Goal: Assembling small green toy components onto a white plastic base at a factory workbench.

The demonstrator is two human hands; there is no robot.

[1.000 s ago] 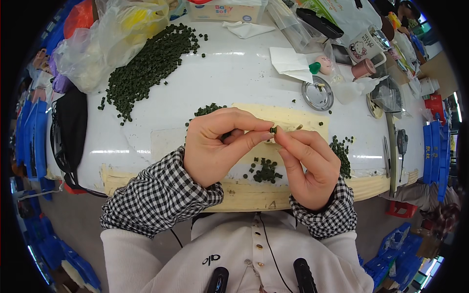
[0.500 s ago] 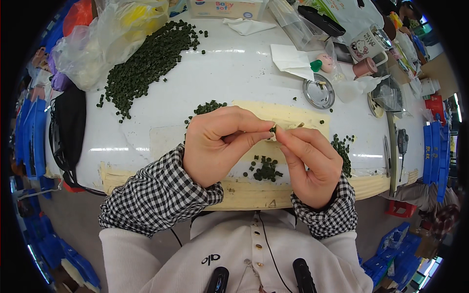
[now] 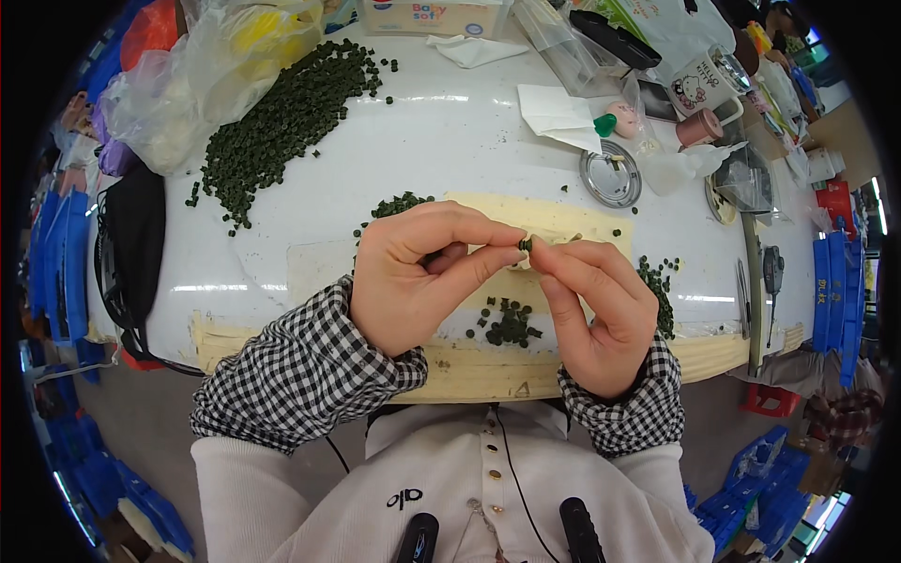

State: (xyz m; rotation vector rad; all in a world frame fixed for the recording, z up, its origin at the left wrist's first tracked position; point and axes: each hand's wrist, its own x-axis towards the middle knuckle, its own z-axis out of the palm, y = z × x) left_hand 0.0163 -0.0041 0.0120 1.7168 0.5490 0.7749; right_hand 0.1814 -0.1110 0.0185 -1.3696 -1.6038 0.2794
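Observation:
Between the thumb and index finger of my left hand [image 3: 404, 272] I pinch a small dark green spool-like part [image 3: 526, 244]. My right hand [image 3: 605, 319] meets it from the other side, fingers closed and fingertips against the part; whatever they hold is too small to make out. Behind the fingertips, partly hidden, a pale block [image 3: 558, 235] lies on a yellow sheet [image 3: 488, 206]. A loose group of similar green parts [image 3: 511, 324] lies below my hands. Another pile [image 3: 402, 205] shows behind my left hand, and more parts [image 3: 660, 291] lie beside my right hand.
A large heap of green parts [image 3: 282, 131] spreads at the far left beside plastic bags [image 3: 235, 56]. At the right are a round metal lid [image 3: 611, 175], a white tissue [image 3: 558, 114], a mug [image 3: 704, 84], tweezers [image 3: 743, 296] and a black-handled tool [image 3: 772, 272]. A black bag [image 3: 131, 249] sits at the left edge.
Both hands stay almost in place. The right fingertips have shifted slightly, and more of the green part shows between the hands.

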